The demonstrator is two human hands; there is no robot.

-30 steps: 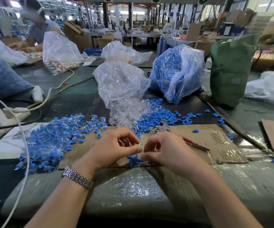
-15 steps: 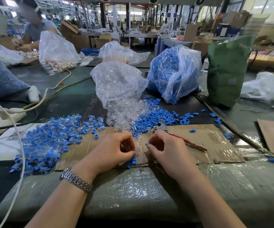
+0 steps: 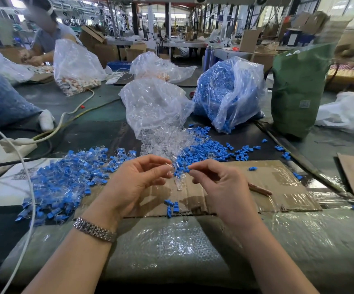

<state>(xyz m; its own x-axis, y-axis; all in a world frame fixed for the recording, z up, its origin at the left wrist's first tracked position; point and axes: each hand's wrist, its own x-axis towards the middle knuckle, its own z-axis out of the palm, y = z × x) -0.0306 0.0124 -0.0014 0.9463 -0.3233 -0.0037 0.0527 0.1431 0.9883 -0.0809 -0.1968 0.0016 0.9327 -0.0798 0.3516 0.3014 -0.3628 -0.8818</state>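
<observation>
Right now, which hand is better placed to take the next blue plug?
Right. The right hand has its fingertips at the near edge of the loose blue plugs; the left hand is busy pinching a clear tube.

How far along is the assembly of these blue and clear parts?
Done: a broad heap of joined blue-and-clear parts lies on the left. In hand: the left hand pinches a clear piece, and the right hand seems to pinch a blue cap; they are not yet joined. Left: loose clear pieces, loose blue caps and a bulging blue bag. Far from finished.
</observation>
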